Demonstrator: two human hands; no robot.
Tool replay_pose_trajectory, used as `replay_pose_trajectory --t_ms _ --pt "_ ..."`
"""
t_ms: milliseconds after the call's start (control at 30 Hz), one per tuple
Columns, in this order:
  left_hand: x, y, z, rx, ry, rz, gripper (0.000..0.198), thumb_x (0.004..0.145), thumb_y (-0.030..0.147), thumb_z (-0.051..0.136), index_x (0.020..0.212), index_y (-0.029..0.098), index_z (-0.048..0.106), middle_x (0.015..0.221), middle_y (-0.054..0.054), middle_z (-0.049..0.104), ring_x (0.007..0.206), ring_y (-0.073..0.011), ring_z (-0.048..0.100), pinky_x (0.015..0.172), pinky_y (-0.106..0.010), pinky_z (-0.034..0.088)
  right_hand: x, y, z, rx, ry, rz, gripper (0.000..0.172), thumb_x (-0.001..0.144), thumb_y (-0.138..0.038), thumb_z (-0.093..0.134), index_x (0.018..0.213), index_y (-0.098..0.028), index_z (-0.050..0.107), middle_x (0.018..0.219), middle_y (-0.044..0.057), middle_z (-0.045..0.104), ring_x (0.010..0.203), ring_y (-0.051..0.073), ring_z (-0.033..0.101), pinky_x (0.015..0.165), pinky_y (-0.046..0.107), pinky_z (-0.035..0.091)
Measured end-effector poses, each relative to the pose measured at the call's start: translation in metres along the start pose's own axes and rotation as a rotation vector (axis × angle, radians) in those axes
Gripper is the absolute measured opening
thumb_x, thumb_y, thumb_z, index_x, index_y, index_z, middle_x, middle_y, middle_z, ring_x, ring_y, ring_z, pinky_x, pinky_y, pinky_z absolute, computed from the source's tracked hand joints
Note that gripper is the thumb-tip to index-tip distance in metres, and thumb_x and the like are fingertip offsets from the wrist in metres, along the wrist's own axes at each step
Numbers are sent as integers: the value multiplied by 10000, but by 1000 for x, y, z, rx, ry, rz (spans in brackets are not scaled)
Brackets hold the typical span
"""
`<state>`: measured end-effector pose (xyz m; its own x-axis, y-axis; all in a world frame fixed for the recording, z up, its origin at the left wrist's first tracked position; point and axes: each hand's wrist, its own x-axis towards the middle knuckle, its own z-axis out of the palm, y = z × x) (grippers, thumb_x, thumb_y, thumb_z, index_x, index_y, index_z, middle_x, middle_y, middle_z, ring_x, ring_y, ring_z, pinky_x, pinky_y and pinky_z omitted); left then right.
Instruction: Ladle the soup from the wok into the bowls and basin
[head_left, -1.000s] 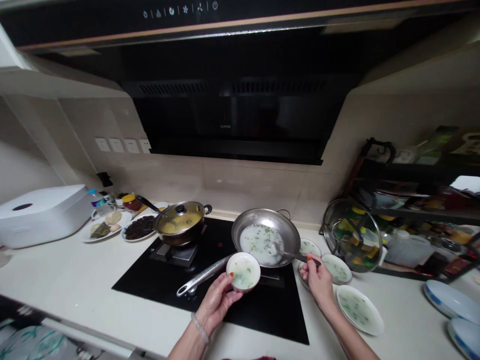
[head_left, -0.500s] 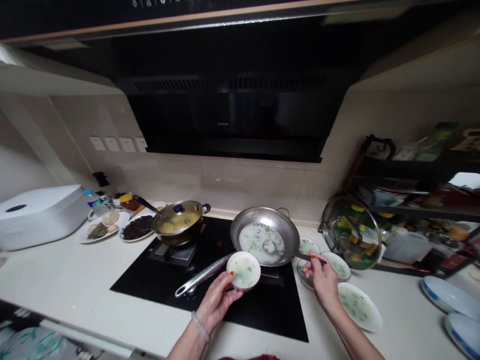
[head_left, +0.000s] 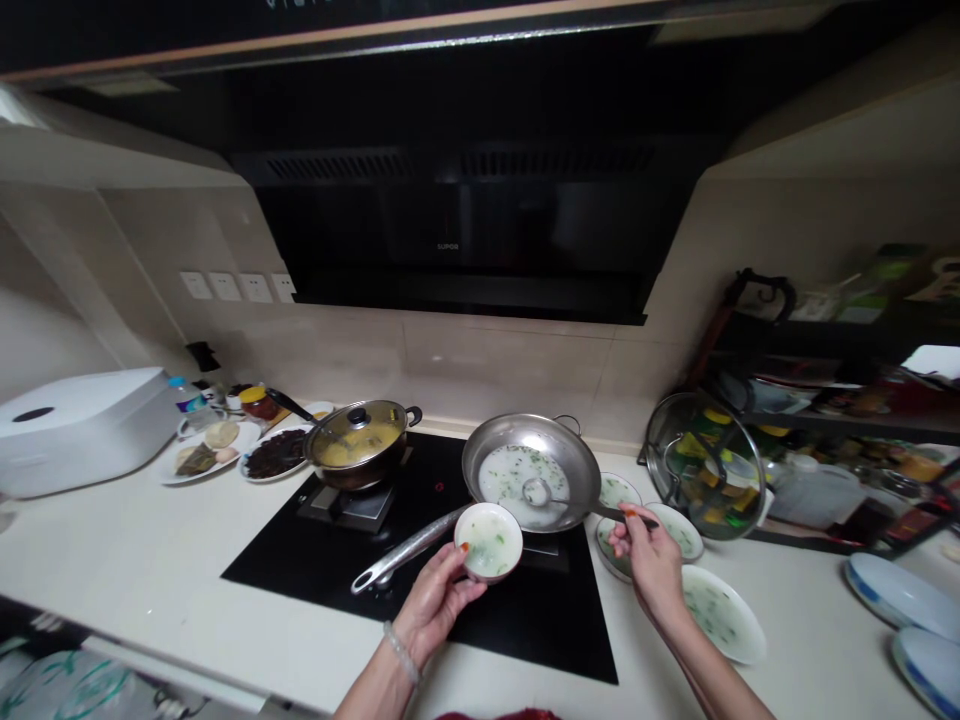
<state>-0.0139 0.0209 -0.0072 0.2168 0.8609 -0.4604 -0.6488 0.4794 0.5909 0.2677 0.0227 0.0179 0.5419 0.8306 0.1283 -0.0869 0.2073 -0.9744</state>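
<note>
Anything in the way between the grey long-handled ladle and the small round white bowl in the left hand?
Yes, the near rim of the round silver metal wok. The head of the ladle is inside it, while the left hand holds the bowl on the rim's near side. Nothing else visible lies between them.

The bowl (head_left: 487, 510) is white, the wok (head_left: 581, 480) silver, its soup (head_left: 510, 480) white flecked green.

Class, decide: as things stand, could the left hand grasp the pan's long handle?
Probably not as it is: the left hand is occupied holding the bowl. Otherwise the handle seems within easy reach, its free end uncovered.
</note>
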Motion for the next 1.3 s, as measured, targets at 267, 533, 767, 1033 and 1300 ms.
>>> replay_pose_trajectory --t_ms 267,533,767,1033,1300 --pt "3 -1 -3 -7 -6 6 180 784 121 619 939 106 528 741 -75 651 628 -190 674 552 -287 582 -5 -17 2 84 -39 17 344 733 -458 654 914 -182 558 519 -27 562 470 126 501 413 218 387" --pt "-1 -1 -2 -4 0 0 208 783 117 620 970 104 531 741 -73 653 631 -184 674 552 -282 585 -25 -47 8 162 -86 34 319 741 -429 665 927 -187 572 532 -28 535 498 138 511 402 217 378" --pt "0 -1 -3 -10 -9 2 169 802 120 595 953 107 518 742 -75 649 629 -186 670 546 -283 580 -46 -54 5 71 -229 46 313 791 -441 607 979 -192 579 561 -9 553 515 157 537 423 244 413" --pt "0 -1 -3 -5 -27 18 186 792 124 611 960 104 533 750 -77 645 642 -185 670 561 -287 583 -68 -55 -1 -265 -479 -330 232 897 -327 462 1025 -207 613 644 20 578 516 141 543 463 254 454" --pt "-4 -1 -3 -9 -16 23 171 794 119 607 950 99 541 722 -70 644 631 -177 668 563 -287 587 -70 -58 -11 -346 -549 -497 245 905 -242 440 1080 -226 610 672 23 585 540 146 554 527 277 479"
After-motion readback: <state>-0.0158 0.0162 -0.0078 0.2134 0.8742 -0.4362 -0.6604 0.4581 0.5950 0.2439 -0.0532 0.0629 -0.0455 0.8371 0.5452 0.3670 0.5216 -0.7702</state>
